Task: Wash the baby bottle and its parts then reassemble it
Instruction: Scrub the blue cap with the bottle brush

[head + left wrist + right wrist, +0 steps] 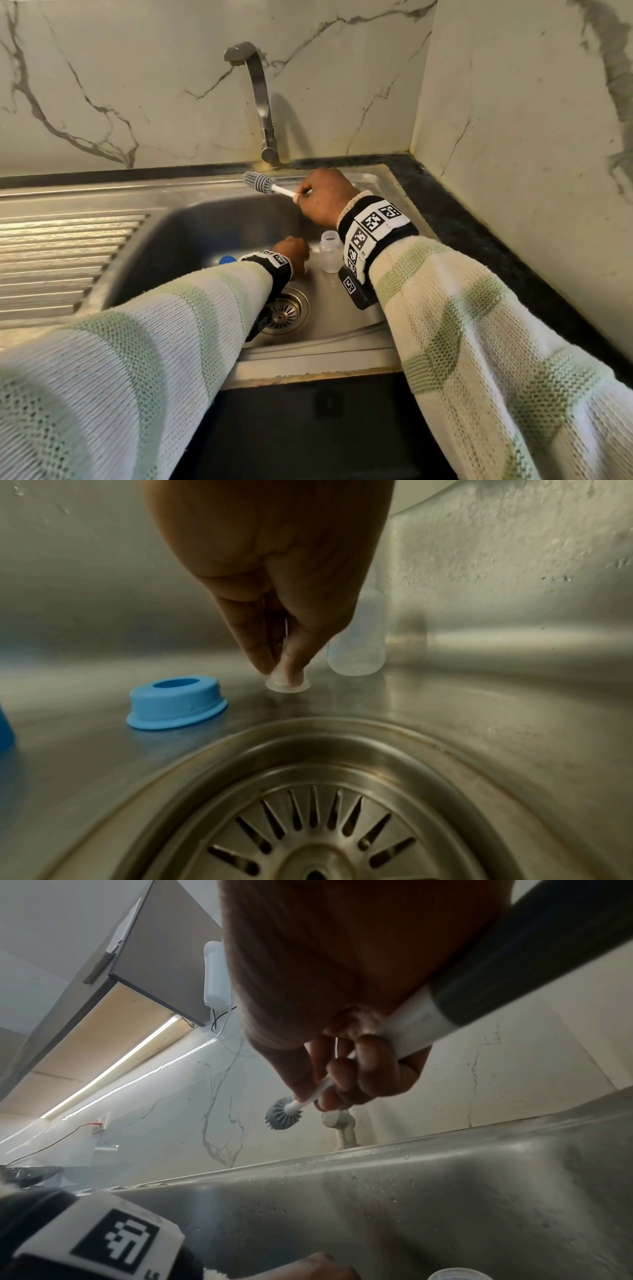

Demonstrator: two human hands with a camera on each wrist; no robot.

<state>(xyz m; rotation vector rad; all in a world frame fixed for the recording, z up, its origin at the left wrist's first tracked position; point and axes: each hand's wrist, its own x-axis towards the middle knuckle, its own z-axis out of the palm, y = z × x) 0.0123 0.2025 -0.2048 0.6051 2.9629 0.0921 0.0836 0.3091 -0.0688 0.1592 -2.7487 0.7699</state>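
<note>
The shiny steel sink (171,226) sits under a curved grey metal tap (263,113). At the bottom is a round steel drain with slots (315,818). The clear plastic baby bottle (358,642) stands upright on the sink floor, just behind the left hand (274,569). The right hand (323,200) is up by the sink's back edge, fingers curled tight around the white handle of a grey bottle brush (262,181). The blue plastic screw ring (176,702) lies flat on the sink floor. Near it, the left hand pinches the small clear rubber teat (287,684), which touches the sink floor.
</note>
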